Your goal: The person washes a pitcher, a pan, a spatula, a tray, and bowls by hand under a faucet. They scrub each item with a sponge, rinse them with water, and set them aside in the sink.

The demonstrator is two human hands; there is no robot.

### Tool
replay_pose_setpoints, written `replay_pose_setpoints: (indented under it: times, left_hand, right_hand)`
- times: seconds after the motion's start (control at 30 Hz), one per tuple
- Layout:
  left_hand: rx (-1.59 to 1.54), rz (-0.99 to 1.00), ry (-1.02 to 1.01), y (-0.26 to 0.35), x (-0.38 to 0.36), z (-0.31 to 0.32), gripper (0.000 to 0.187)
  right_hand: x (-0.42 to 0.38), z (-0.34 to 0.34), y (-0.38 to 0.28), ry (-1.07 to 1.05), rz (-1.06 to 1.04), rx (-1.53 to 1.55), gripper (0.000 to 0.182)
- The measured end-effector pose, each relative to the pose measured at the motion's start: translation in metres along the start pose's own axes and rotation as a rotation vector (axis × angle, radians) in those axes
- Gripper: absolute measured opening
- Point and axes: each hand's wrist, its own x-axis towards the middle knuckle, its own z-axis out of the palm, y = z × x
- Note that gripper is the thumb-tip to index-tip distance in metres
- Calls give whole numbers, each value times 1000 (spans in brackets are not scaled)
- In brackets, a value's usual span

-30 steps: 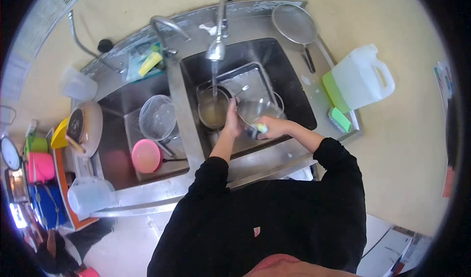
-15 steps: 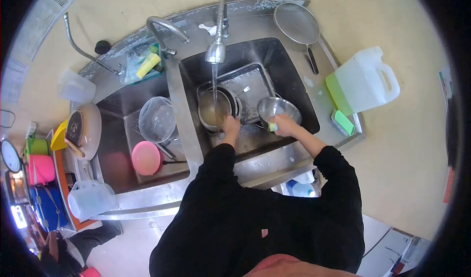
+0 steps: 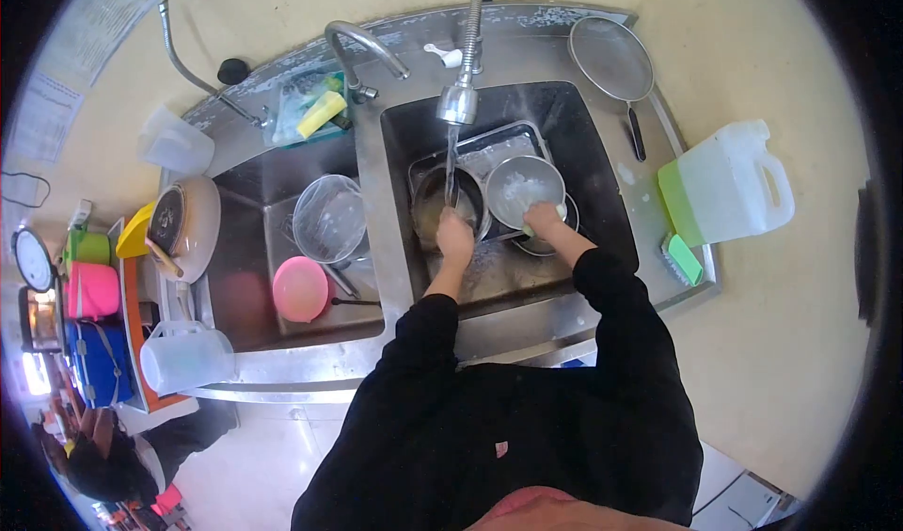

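My left hand [image 3: 455, 234] is closed at the dark pot [image 3: 429, 222] in the right basin, under the running tap [image 3: 457, 106]. Its fingertips are partly lost in the stream, so I cannot make out what they hold. With my right hand [image 3: 546, 221] I grip the near right rim of a metal bowl [image 3: 523, 189], whose wet inside faces up. Something pale green, perhaps a sponge, shows beside those fingers. Below the bowl lies another round metal vessel [image 3: 572, 213], mostly hidden. A metal tray [image 3: 538, 136] rests behind the pot and bowl.
The left basin holds a clear container [image 3: 329, 219] and a pink bowl [image 3: 301, 289]. A pan [image 3: 199, 230] and a plastic jug [image 3: 186, 360] stand on the left edge. At the right are a strainer [image 3: 611, 59], a jerrycan [image 3: 729, 183] and a green brush [image 3: 684, 260].
The view has shifted. My right hand has moved the metal bowl left, closer to the pot, and its inside now faces me more. My left hand stays by the pot under the water.
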Motion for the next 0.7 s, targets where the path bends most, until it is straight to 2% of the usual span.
replay_pose_setpoints:
  times: [0.07,0.1,0.2,0.27,0.33,0.37,0.47,0.57,0.6,0.67,0.7]
  left_hand:
    - [-92,12,94,2,-2,-13,17]
    - [-138,-36,137,5,-3,-18,17]
    - [-272,-196,221,13,-8,-35,19]
    - [-366,-325,238,19,-7,-50,23]
    - [-400,-332,314,10,-7,-45,26]
    - [-413,-335,350,4,-10,-42,28]
    - [-746,-305,183,22,-32,-57,35]
    - [-888,-267,143,40,-38,-47,38]
    - [-929,-247,134,49,-36,-47,38]
    - [-952,-338,137,61,-29,-45,39]
    - [-929,-385,142,62,-24,-39,39]
  right_hand:
    - [-6,-28,2,112,100,143,30]
    - [-4,-38,-5,218,241,403,49]
    - [-7,-96,-44,145,456,1016,47]
    - [-2,-98,-81,288,460,1127,41]
    - [-10,-120,-110,458,306,835,38]
    - [1,-102,-113,856,175,561,36]
    - [26,-60,-62,523,322,1241,39]
    - [33,-27,-16,69,677,1827,36]
    - [23,-45,-16,185,687,1597,34]
    - [-13,-119,-31,385,681,1121,31]
    - [-29,-118,-44,648,549,1009,29]
